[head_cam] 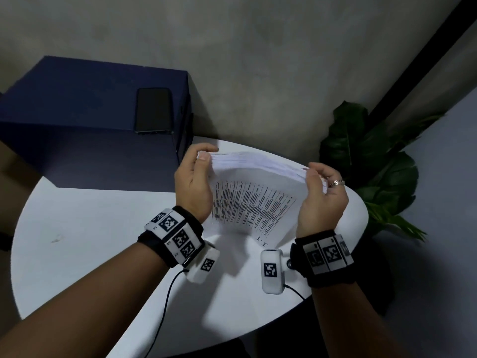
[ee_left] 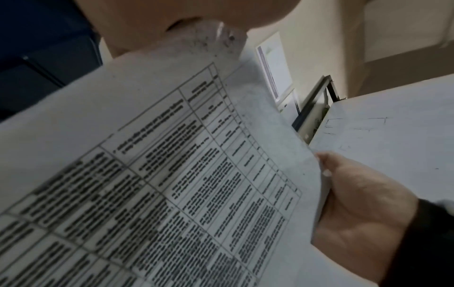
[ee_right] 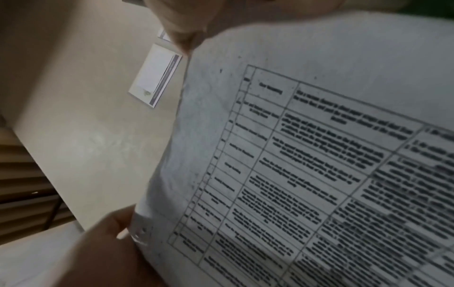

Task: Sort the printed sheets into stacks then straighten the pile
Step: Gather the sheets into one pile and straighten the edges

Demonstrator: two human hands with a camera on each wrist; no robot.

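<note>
Left hand (head_cam: 192, 182) and right hand (head_cam: 322, 200) grasp the printed sheets (head_cam: 254, 200) upright on the table (head_cam: 90, 228); box (head_cam: 77, 120) with phone (head_cam: 153, 111) beyond left hand.

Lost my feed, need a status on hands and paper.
Left hand and right hand both grip the stack of printed sheets, upright on the white table. Phone on blue box, clear of work.
</note>
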